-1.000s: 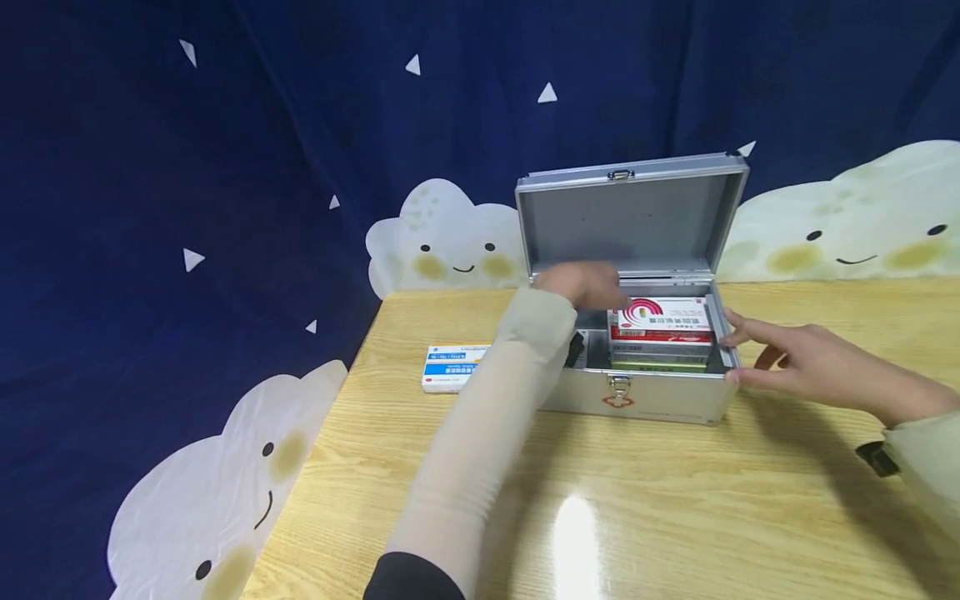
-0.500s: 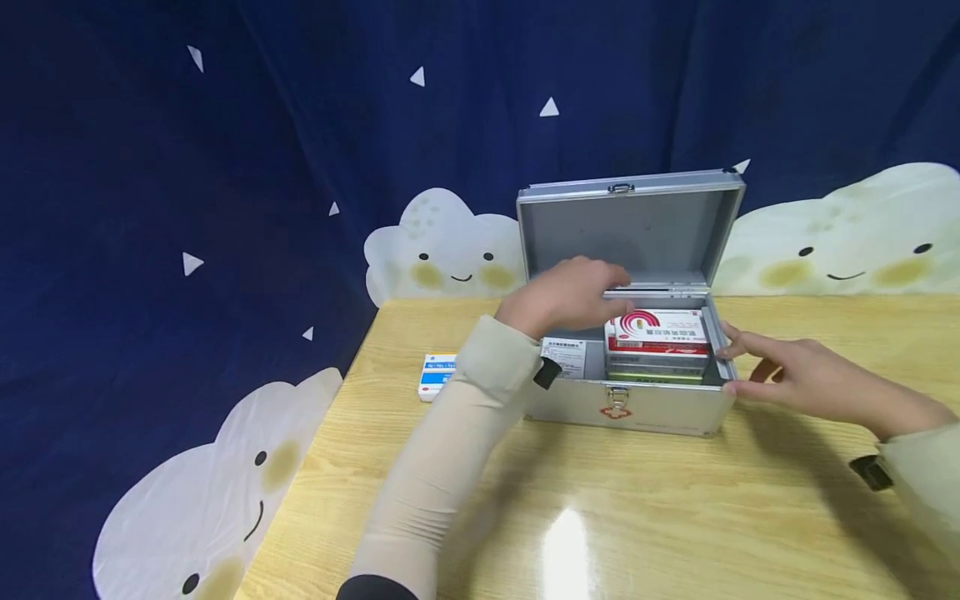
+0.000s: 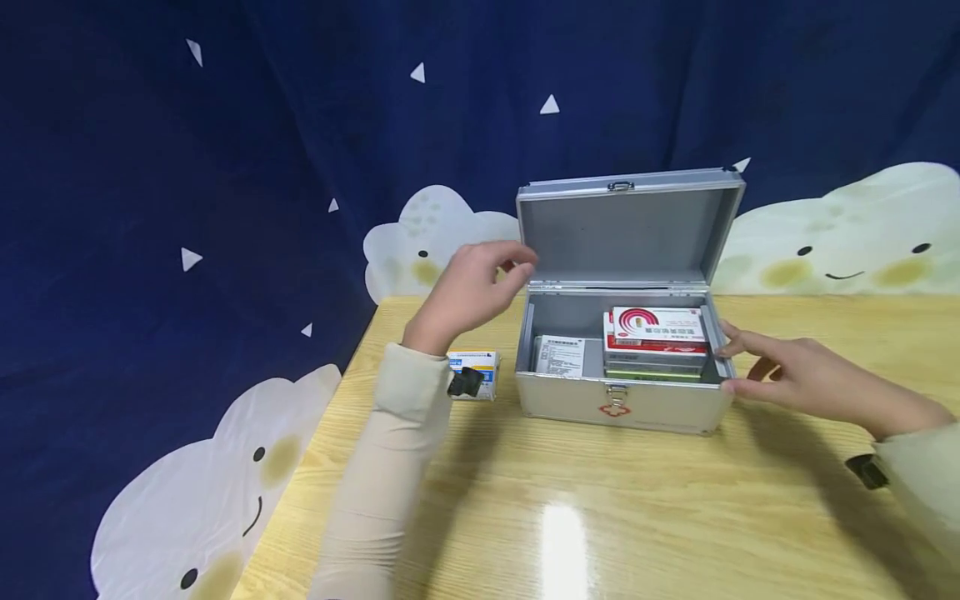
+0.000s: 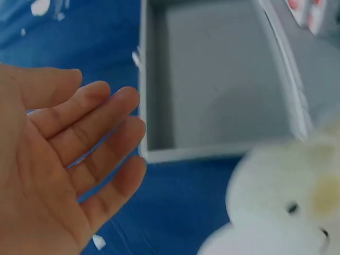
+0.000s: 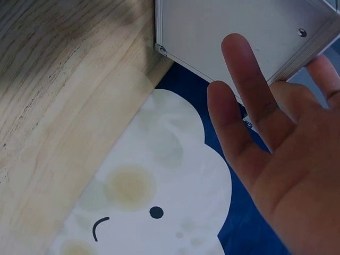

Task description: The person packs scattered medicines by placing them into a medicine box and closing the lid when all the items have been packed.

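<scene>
My left hand is in the air just left of the raised lid, holding nothing; the left wrist view shows its fingers fairly straight. An open silvery first-aid case stands on the table, its lid tilted up at the back. Inside at the right is a stack of medicine boxes, topped by a white and red medicine box. A white printed box lies at the inside left. My right hand touches the case's right edge, with some fingers extended along its outer side.
On the wooden table, left of the case, lies a white, blue and yellow medicine box, partly hidden by my left cuff strap. A dark blue curtain with cloud cutouts rises behind and at the left.
My left hand has come away from above the boxes in the case and moved left past the lid, uncovering the inside left. My right hand has stayed at the case's right edge.
</scene>
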A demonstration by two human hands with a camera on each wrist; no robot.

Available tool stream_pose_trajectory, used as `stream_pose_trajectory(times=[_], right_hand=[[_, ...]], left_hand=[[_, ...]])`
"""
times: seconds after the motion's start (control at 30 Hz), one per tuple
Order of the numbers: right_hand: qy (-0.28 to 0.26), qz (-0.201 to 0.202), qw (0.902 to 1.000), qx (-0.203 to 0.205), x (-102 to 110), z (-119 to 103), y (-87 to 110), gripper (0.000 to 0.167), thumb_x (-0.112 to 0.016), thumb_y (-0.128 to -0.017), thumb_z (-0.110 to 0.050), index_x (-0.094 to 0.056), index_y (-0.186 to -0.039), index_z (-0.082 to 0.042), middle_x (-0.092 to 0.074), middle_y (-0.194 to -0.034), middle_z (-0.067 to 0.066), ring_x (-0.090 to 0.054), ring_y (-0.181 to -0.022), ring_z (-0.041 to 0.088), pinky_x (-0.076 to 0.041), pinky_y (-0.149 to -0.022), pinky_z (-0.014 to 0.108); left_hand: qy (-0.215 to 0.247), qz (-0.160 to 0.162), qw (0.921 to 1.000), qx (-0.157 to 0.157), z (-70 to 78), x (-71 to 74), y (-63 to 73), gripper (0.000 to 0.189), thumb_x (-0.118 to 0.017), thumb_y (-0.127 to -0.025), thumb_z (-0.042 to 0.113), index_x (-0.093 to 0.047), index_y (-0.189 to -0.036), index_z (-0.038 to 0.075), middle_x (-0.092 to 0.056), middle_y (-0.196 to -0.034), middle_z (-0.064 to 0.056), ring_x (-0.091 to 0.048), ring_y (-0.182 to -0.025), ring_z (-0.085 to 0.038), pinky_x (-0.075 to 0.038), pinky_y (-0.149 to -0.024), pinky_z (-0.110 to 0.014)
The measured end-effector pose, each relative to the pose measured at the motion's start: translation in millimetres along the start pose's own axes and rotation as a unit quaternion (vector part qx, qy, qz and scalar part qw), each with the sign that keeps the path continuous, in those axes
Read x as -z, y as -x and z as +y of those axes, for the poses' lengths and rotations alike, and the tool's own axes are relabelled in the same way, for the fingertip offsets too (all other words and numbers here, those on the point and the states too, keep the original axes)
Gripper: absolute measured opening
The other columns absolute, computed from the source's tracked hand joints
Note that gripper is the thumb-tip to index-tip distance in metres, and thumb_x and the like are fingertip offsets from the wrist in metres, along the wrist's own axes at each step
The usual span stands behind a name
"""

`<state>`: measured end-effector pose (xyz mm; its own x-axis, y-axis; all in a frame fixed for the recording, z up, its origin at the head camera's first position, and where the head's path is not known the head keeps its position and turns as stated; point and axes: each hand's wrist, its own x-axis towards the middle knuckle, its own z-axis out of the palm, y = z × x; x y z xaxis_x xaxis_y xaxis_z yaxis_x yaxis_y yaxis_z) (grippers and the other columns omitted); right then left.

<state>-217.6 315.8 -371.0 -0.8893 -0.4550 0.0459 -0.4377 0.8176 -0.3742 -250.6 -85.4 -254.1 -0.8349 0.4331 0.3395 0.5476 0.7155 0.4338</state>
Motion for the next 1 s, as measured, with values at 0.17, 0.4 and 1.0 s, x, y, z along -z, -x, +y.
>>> stream_pose_trajectory(times=[0.17, 0.4, 1.0], right_hand=[[-0.004, 0.006, 1.0000, 0.003, 0, -2, -0.5, 0.082, -0.074, -0.089, -0.036, -0.035, -0.154, -0.006, -0.072, -0.122, 0.004, -0.061, -0.079, -0.007, -0.051, -0.063, 0.022], [-0.012, -0.010, 0.9999, -0.007, 1, -2, -0.5, 0.082, -0.073, -0.088, -0.039, -0.036, -0.153, -0.006, -0.074, -0.113, 0.001, -0.063, -0.079, -0.003, -0.050, -0.063, 0.022], [-0.016, -0.010, 0.9998, -0.012, 0, -1, 1.5, 0.076, -0.072, -0.089, -0.038, -0.039, -0.151, -0.010, -0.075, -0.098, -0.002, -0.061, -0.072, -0.002, -0.048, -0.060, 0.022]], left_hand=[[-0.009, -0.012, 0.9982, 0.058, -38.6, -3.5, 21.5, 0.026, -0.054, -0.099, 0.024, -0.071, -0.115, 0.011, -0.073, -0.115, -0.003, -0.066, -0.107, -0.022, -0.052, -0.094, -0.040], [-0.064, -0.102, 0.9870, 0.106, -75.7, -23.3, 46.9, 0.032, -0.054, -0.100, 0.024, -0.068, -0.124, 0.010, -0.067, -0.130, -0.007, -0.061, -0.122, -0.028, -0.048, -0.105, -0.044], [-0.198, -0.250, 0.9443, 0.082, -109.5, -78.7, 75.8, 0.083, -0.077, -0.078, 0.023, -0.038, -0.151, 0.014, -0.036, -0.158, -0.016, -0.034, -0.146, -0.036, -0.034, -0.115, -0.057]])
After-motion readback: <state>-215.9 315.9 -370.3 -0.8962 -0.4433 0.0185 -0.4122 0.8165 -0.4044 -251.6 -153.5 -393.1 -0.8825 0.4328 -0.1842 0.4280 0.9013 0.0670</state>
